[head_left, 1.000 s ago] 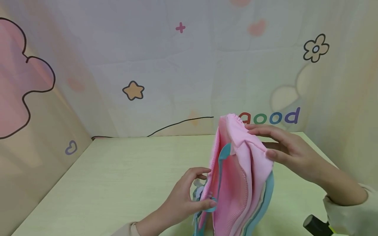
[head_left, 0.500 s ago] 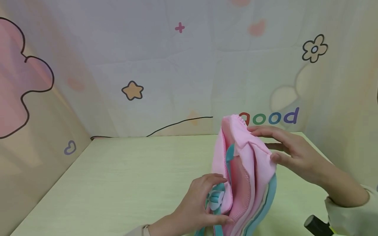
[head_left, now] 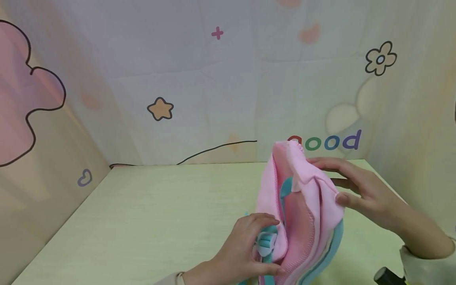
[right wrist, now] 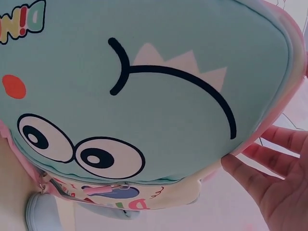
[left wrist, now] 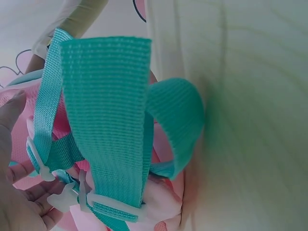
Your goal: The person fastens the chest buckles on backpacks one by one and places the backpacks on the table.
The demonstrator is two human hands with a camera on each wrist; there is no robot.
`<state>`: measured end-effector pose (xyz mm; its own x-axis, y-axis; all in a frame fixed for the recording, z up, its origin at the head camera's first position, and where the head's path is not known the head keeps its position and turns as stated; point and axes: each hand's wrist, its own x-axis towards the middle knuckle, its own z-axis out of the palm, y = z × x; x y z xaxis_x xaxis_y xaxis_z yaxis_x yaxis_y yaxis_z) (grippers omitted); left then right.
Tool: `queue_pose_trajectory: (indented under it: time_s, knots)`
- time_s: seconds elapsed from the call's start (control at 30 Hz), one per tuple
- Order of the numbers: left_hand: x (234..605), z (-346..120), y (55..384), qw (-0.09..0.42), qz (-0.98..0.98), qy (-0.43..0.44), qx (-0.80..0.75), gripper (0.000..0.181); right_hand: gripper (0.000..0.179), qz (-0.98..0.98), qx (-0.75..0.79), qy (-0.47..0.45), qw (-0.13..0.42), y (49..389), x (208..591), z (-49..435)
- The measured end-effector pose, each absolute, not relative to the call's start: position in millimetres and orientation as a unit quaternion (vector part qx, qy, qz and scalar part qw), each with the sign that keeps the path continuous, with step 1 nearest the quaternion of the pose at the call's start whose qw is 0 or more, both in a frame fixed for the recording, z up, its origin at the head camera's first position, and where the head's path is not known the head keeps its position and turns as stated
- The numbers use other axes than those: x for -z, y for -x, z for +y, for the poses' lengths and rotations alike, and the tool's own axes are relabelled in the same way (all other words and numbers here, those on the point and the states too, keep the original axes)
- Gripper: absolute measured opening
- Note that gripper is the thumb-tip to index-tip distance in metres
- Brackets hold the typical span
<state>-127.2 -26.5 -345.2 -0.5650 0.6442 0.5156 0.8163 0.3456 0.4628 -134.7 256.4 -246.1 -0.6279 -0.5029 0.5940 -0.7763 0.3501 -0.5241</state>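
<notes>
A pink child's backpack (head_left: 267,190) stands upright on the table with its zipped top gaping. Its pink lining and a teal hanging loop (head_left: 286,187) show inside. My left hand (head_left: 236,249) holds the strap side, thumb and fingers spread around a pale plastic buckle (head_left: 266,243). Teal webbing straps (left wrist: 106,96) fill much of the left wrist view and partly hide that hand's work. My right hand (head_left: 363,194) holds the opposite edge between thumb and fingers. In the right wrist view, the mint front panel (right wrist: 173,110) bears a printed dinosaur face.
The pale green table (head_left: 160,213) extends to the left of the backpack. A black cylindrical object (head_left: 387,276) lies by the right sleeve, partly cut off. Printed curtains (head_left: 213,79) enclose the table's back and sides.
My left hand has moved right and slightly down, letting its former grip on the panel edge shift to around the buckle. The backpack and right hand have shifted slightly right.
</notes>
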Motion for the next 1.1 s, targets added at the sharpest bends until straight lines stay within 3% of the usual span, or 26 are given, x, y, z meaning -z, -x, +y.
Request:
queue_pose_trajectory:
  time_s: [0.2, 0.53, 0.8, 1.1]
  knots:
    - [347, -24, 128, 0.132, -0.816, 0.455, 0.331, 0.078, 0.048, -0.797, -0.408, -0.401, 0.193, 132, 256, 266]
    - [354, -22, 133, 0.310, -0.769, 0.509, 0.228, 0.083, 0.053, -0.802, -0.414, -0.385, 0.191, 125, 271, 278]
    - [355, -23, 134, 0.305, -0.776, 0.507, 0.219, 0.085, 0.056, -0.725, -0.518, -0.426, 0.157, 130, 291, 287]
    - [360, -27, 134, 0.298, -0.783, 0.507, 0.204, 0.082, 0.063, -0.749, -0.534, -0.372, 0.124, 126, 315, 298]
